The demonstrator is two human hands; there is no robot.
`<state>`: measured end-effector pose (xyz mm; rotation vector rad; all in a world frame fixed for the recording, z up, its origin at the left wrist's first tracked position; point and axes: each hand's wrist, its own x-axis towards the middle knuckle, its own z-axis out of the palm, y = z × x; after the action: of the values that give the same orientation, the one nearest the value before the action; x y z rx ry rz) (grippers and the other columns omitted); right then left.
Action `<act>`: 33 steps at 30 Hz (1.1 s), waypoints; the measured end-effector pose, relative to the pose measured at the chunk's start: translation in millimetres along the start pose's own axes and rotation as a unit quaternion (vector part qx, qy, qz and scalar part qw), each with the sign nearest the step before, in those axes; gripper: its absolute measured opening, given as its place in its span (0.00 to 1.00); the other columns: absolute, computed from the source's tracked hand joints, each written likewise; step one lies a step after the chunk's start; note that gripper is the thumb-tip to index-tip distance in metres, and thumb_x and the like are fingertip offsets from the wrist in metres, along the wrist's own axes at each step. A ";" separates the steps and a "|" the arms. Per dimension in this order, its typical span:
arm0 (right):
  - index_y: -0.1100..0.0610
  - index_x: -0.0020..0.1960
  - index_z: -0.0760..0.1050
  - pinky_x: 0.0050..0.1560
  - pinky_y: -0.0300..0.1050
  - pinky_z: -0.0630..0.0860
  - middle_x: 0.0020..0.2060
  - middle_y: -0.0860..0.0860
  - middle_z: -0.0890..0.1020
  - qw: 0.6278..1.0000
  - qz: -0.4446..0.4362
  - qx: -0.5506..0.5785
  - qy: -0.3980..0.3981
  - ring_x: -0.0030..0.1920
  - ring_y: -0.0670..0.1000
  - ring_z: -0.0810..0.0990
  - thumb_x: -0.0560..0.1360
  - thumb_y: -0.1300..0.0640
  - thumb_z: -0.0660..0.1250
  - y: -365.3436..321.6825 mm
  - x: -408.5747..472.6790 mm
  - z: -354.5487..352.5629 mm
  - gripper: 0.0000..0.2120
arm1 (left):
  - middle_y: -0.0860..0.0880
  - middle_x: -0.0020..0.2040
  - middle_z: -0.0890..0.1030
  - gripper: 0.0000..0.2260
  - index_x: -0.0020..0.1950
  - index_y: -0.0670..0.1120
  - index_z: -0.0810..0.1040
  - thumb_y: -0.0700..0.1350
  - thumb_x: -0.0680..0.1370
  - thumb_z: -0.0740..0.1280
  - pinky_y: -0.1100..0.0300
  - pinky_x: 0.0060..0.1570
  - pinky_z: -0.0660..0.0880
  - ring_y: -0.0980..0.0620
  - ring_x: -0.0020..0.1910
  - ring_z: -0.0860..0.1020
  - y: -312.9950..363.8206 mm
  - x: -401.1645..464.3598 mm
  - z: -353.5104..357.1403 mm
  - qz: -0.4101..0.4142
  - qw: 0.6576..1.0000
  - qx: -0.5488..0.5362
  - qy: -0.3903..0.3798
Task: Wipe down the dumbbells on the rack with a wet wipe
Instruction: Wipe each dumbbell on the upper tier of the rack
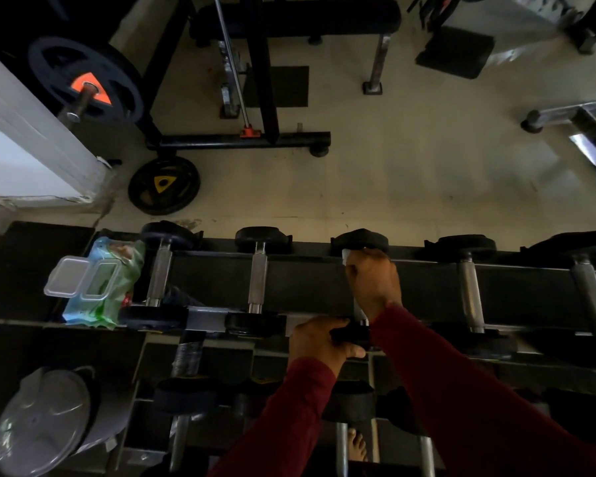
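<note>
Several dumbbells with black heads and steel handles lie across the top tier of a black rack (307, 287). My right hand (374, 278) is wrapped round the handle of the third dumbbell (360, 239) from the left, with a white wet wipe (345, 256) showing at its far edge. My left hand (319, 340) grips that dumbbell's near black head. The handle is mostly hidden under my right hand. Neighbouring dumbbells lie to the left (258, 277) and to the right (470, 290).
A green and blue wet wipe pack (100, 287) with its lid flipped open lies at the rack's left end. More dumbbells sit on the lower tier (348, 404). A grey weight plate (43, 421) is at bottom left. Benches, weight plates and a bare foot (357, 444) are around.
</note>
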<state>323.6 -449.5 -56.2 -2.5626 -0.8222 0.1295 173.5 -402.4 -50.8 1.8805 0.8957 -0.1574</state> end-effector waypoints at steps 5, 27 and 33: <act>0.55 0.44 0.80 0.44 0.36 0.77 0.38 0.48 0.82 0.974 0.129 0.128 0.132 0.35 0.42 0.78 0.76 0.59 0.70 13.7 -19.8 -7.1 0.02 | 0.57 0.55 0.83 0.25 0.57 0.55 0.83 0.48 0.62 0.83 0.57 0.60 0.78 0.58 0.53 0.80 -2.4 0.6 1.4 -0.004 1.000 -0.009 -0.001; 0.52 0.49 0.81 0.49 0.41 0.79 0.48 0.48 0.84 0.880 0.314 0.326 -0.146 0.48 0.45 0.82 0.74 0.57 0.72 50.3 -41.1 -34.9 0.04 | 0.56 0.56 0.82 0.26 0.58 0.53 0.83 0.44 0.62 0.83 0.59 0.57 0.79 0.60 0.51 0.79 -2.2 -2.3 2.0 0.006 1.000 -0.027 0.005; 0.55 0.52 0.83 0.49 0.32 0.74 0.46 0.46 0.84 0.986 0.084 0.136 -0.045 0.39 0.38 0.79 0.76 0.58 0.71 33.4 -2.1 -31.8 0.06 | 0.56 0.56 0.82 0.27 0.59 0.53 0.83 0.45 0.61 0.83 0.58 0.57 0.79 0.60 0.50 0.79 0.2 -3.0 2.4 -0.004 1.000 -0.027 0.009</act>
<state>346.6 -487.1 -42.4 -2.3767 -0.5745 0.3857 172.1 -405.9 -50.4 1.8316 0.9109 -0.1207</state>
